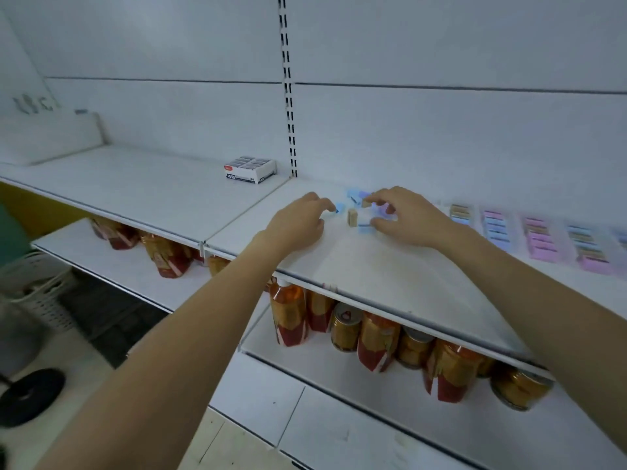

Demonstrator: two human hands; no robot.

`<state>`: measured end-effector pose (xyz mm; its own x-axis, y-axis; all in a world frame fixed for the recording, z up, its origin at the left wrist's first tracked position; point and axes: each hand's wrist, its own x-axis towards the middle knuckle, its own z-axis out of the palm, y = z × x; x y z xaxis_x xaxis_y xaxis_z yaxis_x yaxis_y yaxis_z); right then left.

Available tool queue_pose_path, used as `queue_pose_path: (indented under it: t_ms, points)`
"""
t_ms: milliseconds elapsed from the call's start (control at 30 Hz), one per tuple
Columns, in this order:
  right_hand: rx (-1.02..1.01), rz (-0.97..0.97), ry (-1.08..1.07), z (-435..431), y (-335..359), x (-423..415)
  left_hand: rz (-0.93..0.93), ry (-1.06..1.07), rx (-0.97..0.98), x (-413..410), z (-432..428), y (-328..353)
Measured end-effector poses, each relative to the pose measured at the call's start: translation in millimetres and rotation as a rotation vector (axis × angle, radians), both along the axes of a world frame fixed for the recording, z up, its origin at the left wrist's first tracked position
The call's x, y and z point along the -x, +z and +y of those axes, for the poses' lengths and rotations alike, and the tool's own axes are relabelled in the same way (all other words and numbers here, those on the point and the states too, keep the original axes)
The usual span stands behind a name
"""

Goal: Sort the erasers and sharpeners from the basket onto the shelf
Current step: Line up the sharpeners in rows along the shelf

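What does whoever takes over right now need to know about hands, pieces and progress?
Left hand: pinches a small blue piece at its fingertips, above the shelf.
Right hand: pinches a tan piece; thumb by another blue one.
Loose: a second tan piece stands between the hands, blue and purple ones behind it.
Done: sorted rows lie farther right on this shelf.
Left: place the loose cluster; basket on the floor at left, contents unseen.
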<state>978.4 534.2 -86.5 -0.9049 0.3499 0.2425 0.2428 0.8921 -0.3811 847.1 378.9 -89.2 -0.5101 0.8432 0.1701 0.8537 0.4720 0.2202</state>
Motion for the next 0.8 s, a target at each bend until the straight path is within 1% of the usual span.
queue_pose_path:
  t_ms: [100, 167, 233, 300, 533, 600, 667, 800]
  points:
    - [0.036, -0.032, 0.043, -5.5, -3.3, 17.0, -0.012, 0.018, 0.034, 15.9, 12.5, -6.1]
    - [0.025, -0.045, 0.05, -5.9, -9.4, 27.0, -0.036, 0.015, 0.025, 25.3, 20.8, -9.1]
    - [0.007, -0.006, 0.062, -3.3, -14.6, 34.9, -0.054, -0.026, 0.011, 34.8, 30.9, -10.2]
    - [0.039, 0.063, 0.037, -2.4, -16.4, 37.4, -0.068, -0.079, -0.003, 44.9, 41.3, -11.2]
    - [0.219, 0.277, -0.129, -10.5, -22.6, 34.7, -0.198, -0.326, -0.231, 73.7, 62.9, -24.6]
    - [0.232, 0.329, -0.176, -12.7, -20.9, 35.6, -0.239, -0.385, -0.293, 74.5, 67.2, -27.5]
    - [0.181, 0.327, -0.198, -15.2, -20.4, 37.5, -0.332, -0.425, -0.365, 77.4, 68.4, -27.7]
    - [-0.038, 0.315, -0.243, -15.4, -27.4, 39.3, -0.68, -0.427, -0.528, 82.1, 72.6, -24.3]
